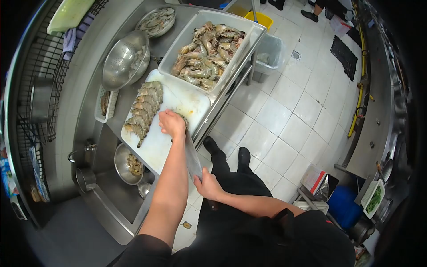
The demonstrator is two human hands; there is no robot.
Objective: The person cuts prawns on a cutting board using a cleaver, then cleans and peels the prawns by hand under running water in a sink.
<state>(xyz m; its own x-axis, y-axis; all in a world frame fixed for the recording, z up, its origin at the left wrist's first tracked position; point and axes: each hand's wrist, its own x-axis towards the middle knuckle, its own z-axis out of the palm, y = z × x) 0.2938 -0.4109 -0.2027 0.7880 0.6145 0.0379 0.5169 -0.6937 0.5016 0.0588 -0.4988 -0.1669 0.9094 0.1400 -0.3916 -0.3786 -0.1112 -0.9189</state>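
Observation:
A white cutting board [155, 153] lies on the steel counter, with a row of whole shrimp [147, 107] side by side along its far side. My left hand [172, 123] is closed over the board, its fingers curled around a shrimp [183, 119] that is mostly hidden by the hand. Near the board's front edge, my right hand [207, 184] grips a large knife [193, 160]. The wide blade points up toward the shrimp under my left hand, and the brown handle shows below my right hand.
A plastic tub [250, 42] heaped with shrimp stands beyond the board. A colander [113, 66], a bowl of shrimp [142, 27] and a white basket [109, 113] sit along the wall side. The sink [106, 196] holds metal bowls. A lined bin [272, 49] stands on the floor.

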